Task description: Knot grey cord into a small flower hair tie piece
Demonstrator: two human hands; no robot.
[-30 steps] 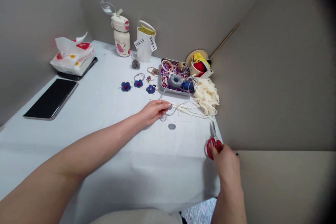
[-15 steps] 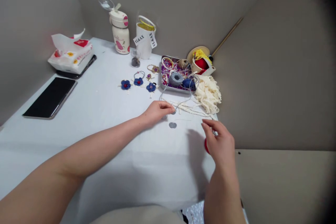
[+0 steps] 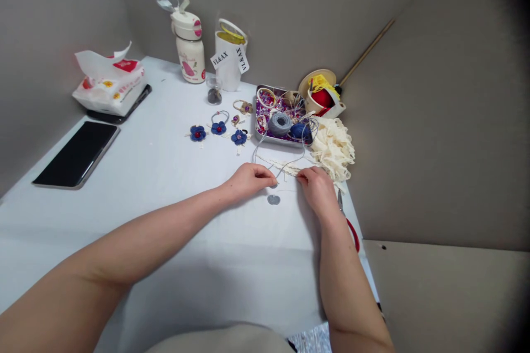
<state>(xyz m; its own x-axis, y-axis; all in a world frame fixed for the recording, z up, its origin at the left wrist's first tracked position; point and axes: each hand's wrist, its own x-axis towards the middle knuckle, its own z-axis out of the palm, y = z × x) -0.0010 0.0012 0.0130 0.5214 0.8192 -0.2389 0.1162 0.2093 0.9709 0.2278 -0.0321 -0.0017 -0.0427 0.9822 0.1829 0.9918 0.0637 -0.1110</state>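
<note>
My left hand point(image 3: 250, 181) pinches at the grey cord point(image 3: 285, 168), close to a small grey felt disc point(image 3: 273, 199) lying just below it on the white tablecloth point(image 3: 165, 215). My right hand point(image 3: 318, 190) presses its fingertips on a cream lace strip point(image 3: 285, 167), a short way right of my left hand. Red-handled scissors point(image 3: 350, 229) lie at the table's right edge, beyond my right hand. The cord rises to a metal tray point(image 3: 281, 140) holding grey and blue yarn balls point(image 3: 280, 123). Several blue felt flowers point(image 3: 218, 128) sit left of the tray.
A bunched cream lace pile point(image 3: 332, 150) lies right of the tray, with a red and yellow spool holder point(image 3: 321, 94) behind it. A black tablet point(image 3: 77, 153), tissue pack point(image 3: 110, 83), bottle point(image 3: 189, 49), tagged cup point(image 3: 227, 60) and small jar point(image 3: 214, 92) stand further back.
My right hand has let go of the scissors and moved left onto the lace strip, near my left hand. The scissors now lie still at the table edge. My left hand has barely moved.
</note>
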